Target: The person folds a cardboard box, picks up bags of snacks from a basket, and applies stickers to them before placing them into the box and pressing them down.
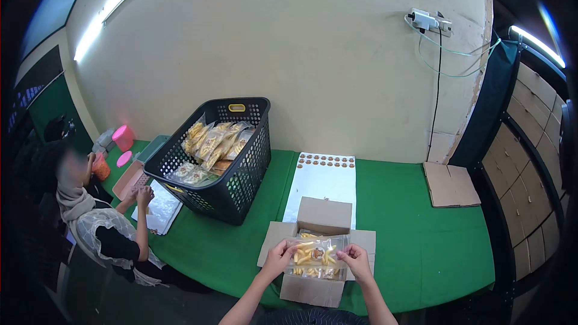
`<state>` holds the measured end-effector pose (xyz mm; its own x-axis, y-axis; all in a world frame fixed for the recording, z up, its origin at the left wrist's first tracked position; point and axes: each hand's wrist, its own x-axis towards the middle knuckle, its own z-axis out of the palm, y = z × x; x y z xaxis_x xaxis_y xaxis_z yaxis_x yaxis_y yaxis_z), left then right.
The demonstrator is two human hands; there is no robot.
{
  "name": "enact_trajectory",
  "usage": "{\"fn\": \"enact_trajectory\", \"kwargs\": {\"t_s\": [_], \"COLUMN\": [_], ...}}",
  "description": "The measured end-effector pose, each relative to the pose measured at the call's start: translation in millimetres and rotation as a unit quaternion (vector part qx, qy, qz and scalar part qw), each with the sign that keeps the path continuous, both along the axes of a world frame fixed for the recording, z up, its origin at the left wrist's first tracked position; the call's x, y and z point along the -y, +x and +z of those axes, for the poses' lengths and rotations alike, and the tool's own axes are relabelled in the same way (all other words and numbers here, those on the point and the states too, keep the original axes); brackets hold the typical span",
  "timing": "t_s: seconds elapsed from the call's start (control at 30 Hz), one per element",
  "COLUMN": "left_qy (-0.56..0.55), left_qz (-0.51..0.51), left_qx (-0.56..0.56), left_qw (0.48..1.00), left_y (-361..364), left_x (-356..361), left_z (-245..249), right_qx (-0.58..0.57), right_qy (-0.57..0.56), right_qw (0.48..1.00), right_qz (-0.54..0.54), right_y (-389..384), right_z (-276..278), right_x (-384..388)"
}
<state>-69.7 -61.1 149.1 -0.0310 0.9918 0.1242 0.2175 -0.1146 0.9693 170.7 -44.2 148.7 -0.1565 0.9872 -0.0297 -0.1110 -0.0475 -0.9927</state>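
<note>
A clear plastic packet of yellow stick-shaped snacks [323, 255], with a printed logo on its front, is stretched between my two hands. My left hand [280, 257] pinches its left edge, and my right hand [355, 262] grips the right edge. Directly beneath is an open cardboard box [324, 212], flaps folded outward, with more such packets partly visible inside. The held packet hides much of the box's interior. Behind the box, a white sheet [319, 182] carries rows of round brown stickers at its far end.
A black perforated basket [242, 177] full of snack packets stands to the left on the green table [415, 235]. Flat cardboard [451, 185] lies at the right. Another person [111, 232] works at the far left, near white plastic sheets [158, 207] and a pink tray [129, 182].
</note>
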Motion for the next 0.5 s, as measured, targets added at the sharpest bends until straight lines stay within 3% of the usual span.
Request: {"fn": "enact_trajectory", "kwargs": {"t_s": [0.1, 0.2, 0.27, 0.37, 0.47, 0.5], "left_qy": [-0.040, -0.055, -0.055, -0.093, -0.116, -0.118], "left_qz": [0.047, 0.070, 0.087, 0.074, 0.046, 0.038], "left_qx": [0.159, 0.104, 0.023, -0.117, -0.180, -0.187], "left_qw": [0.985, 0.991, 0.994, 0.986, 0.976, 0.974], "left_y": [14.8, 13.4, 11.5, 11.5, 12.6, 13.4], "left_x": [7.7, 11.6, 12.7, 17.1, 19.1, 17.0], "left_z": [-4.6, -30.3, -36.3, -39.7, -59.2, -68.5], "right_qx": [0.019, 0.051, 0.049, 0.018, 0.362, 0.353], "right_qy": [-0.023, -0.049, -0.093, -0.060, -0.011, 0.023], "right_qw": [0.999, 0.996, 0.994, 0.998, 0.932, 0.934], "right_qz": [-0.044, -0.047, -0.034, -0.020, -0.031, -0.057], "right_y": [-1.1, 1.7, -1.0, -2.1, -6.8, -8.8], "right_z": [-21.3, -36.2, -35.9, -70.7, -42.9, -54.3], "right_x": [4.0, 7.6, 15.4, 18.9, 26.8, 25.4]}}
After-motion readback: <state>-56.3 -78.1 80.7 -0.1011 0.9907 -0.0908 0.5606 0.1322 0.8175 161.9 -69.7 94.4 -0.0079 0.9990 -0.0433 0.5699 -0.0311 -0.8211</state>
